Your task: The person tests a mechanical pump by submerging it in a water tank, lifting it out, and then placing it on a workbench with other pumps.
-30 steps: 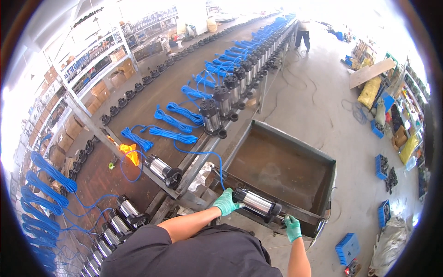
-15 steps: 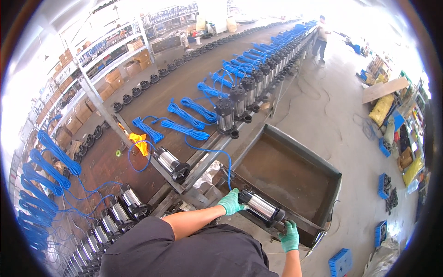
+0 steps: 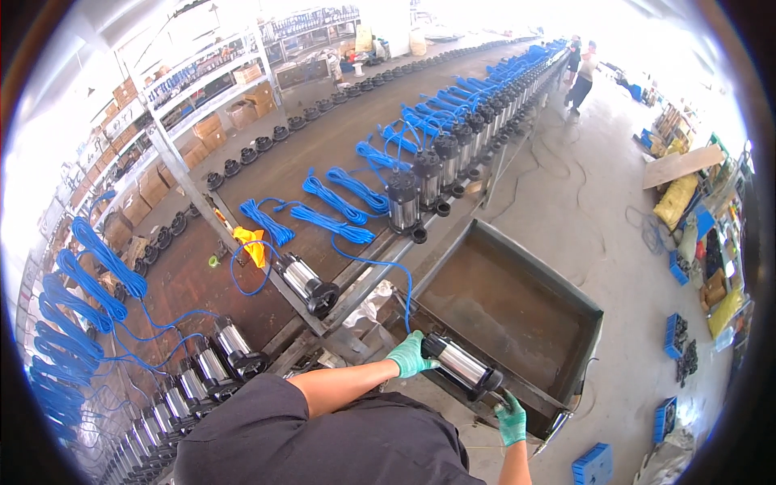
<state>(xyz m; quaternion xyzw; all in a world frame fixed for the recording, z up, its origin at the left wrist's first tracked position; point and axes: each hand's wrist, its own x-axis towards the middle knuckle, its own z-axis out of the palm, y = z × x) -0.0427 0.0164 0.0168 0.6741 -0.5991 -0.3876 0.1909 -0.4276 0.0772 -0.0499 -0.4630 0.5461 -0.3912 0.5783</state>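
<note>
A submersible pump (image 3: 462, 364), silver-bodied with black ends, lies aslant over the near edge of a metal tank. My left hand (image 3: 410, 356), in a green glove, is wrapped round its upper left black end. From that end a blue cable (image 3: 410, 283) runs up to a coiled bundle (image 3: 333, 224) on the bench. My right hand (image 3: 511, 420), also gloved in green, is just beyond the pump's lower right end. Its fingers are curled together, pointing toward that end; anything pinched in them is too small to make out.
The tank (image 3: 517, 303) holds murky brown liquid. Another pump (image 3: 305, 283) lies by a yellow cloth (image 3: 250, 245). Upright pumps (image 3: 403, 202) line the bench edge, and more pumps (image 3: 234, 343) lie lower left. Blue crates (image 3: 594, 465) sit on the floor; people (image 3: 582, 77) are at the far end.
My right hand has drawn slightly down, away from the pump's end. The left keeps its hold. The view has shifted a little, and a second person shows at the far end.
</note>
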